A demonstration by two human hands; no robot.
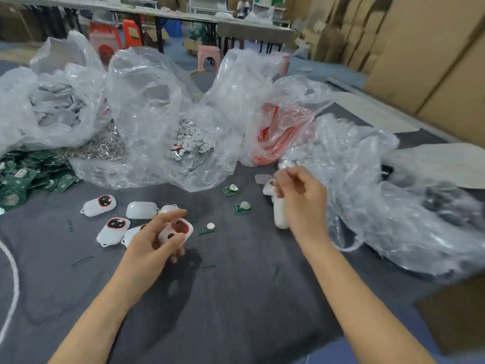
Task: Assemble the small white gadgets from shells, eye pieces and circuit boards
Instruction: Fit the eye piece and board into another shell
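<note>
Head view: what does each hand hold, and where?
Left hand grips a white plastic shell with a red-rimmed oval opening by its edges. Right hand holds a white rounded shell by its upper end, though blurred.

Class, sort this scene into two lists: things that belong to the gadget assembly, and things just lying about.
Belongs to the job:
eye shell held in the left hand
white part held in the right hand
loose circuit board
board pile
shells on the table

Just lying about:
pink stool
cardboard boxes
orange stool
</note>
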